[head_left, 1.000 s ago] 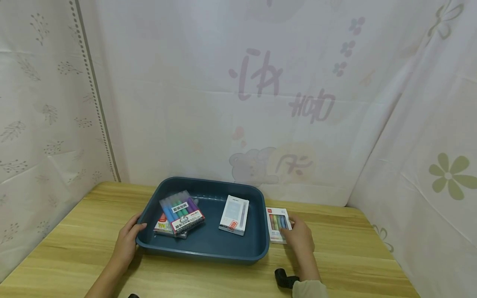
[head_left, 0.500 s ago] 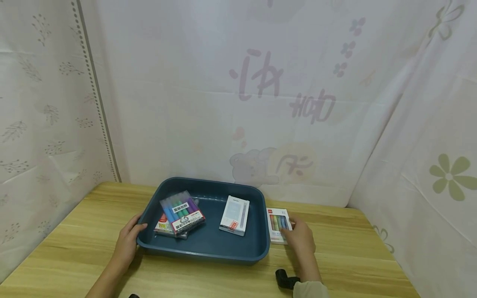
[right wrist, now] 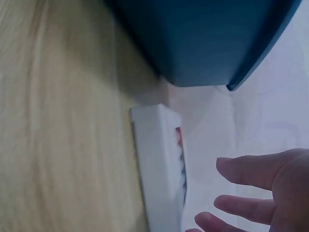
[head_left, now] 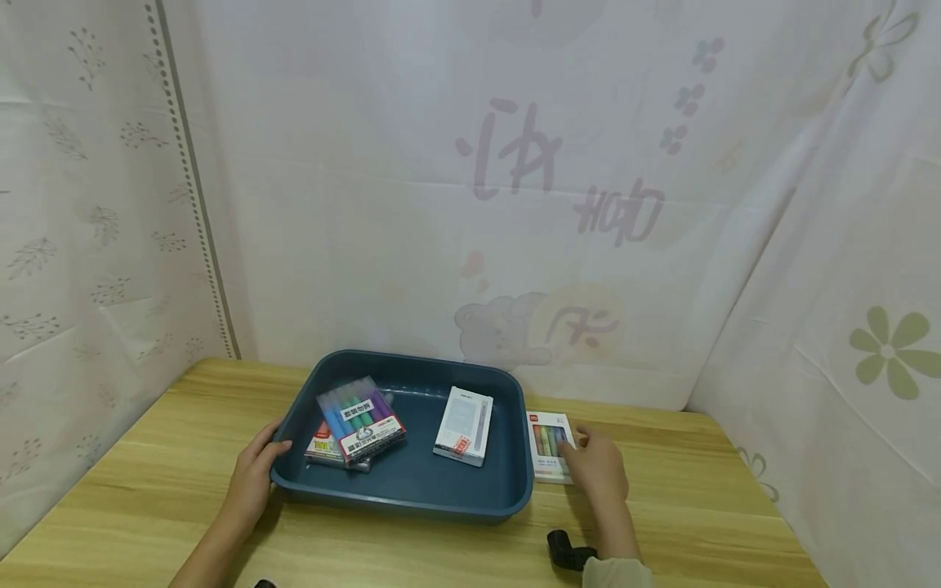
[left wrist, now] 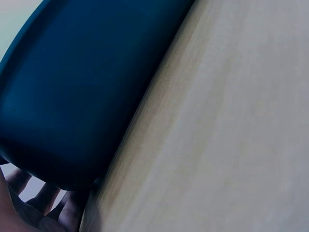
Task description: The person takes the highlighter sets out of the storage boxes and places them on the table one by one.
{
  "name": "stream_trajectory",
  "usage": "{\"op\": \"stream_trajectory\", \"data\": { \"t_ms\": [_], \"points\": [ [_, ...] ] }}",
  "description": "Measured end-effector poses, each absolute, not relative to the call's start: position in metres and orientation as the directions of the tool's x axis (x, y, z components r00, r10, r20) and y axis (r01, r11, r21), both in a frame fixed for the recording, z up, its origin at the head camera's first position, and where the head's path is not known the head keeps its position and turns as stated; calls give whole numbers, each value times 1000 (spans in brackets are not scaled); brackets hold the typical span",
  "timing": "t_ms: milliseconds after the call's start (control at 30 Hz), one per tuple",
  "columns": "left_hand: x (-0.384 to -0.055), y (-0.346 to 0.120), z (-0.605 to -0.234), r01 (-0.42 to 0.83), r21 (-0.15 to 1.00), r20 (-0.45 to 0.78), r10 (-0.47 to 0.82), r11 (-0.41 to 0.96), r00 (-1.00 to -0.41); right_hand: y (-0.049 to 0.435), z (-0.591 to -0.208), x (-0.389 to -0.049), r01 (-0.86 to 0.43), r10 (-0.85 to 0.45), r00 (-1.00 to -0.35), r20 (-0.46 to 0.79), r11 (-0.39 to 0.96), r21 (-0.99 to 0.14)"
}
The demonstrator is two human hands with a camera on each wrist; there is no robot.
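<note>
A dark blue plastic tub [head_left: 412, 488] sits on the wooden table. My left hand [head_left: 250, 474] grips its left end, thumb at the rim and fingers against the outer wall. In the left wrist view those fingers [left wrist: 72, 210] show beneath the tub's corner. Right of the tub lies a flat white box [head_left: 550, 469] with a window showing several coloured pens. Over that box's right edge is my right hand [head_left: 599, 465]. In the right wrist view its fingers [right wrist: 251, 169] are extended and spread, with a gap between them and the box [right wrist: 161, 169].
Inside the tub, a clear pack of coloured markers [head_left: 360, 420] lies across another pack [head_left: 322, 449] at the left. A white box with a red sticker [head_left: 463, 425] lies at the right. Patterned white cloth [head_left: 367, 245] hangs behind the table. A black bent object [head_left: 569, 554] is by the right wrist.
My right hand has let go of the white pen box and drawn back slightly to the right, fingers now apart from it. The left hand has stayed at the tub.
</note>
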State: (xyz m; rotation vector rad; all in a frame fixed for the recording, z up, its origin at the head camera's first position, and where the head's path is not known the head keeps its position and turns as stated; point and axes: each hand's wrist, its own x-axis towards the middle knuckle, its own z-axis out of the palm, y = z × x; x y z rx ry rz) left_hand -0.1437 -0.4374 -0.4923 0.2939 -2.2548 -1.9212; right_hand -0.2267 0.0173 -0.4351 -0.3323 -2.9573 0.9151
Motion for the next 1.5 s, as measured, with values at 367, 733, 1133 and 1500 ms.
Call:
{"op": "stream_trajectory", "data": {
  "t_ms": [367,733,1133,1500],
  "points": [
    [-143,-437,-491,-46,985,-3,-255,164,-967,10,-421,-221,83,149,-986,72,821,-565],
    [-142,-437,-491,-38,983,7,-243,178,-970,3,-412,-219,40,124,-986,111,825,-563],
    [-142,-437,-490,-25,984,21,-256,176,-967,-10,-402,-215,-83,50,-979,199,791,-606],
    [-142,-438,-491,-31,981,17,-250,189,-968,-21,-397,-213,-117,33,-972,232,787,-606]
  ]
}}
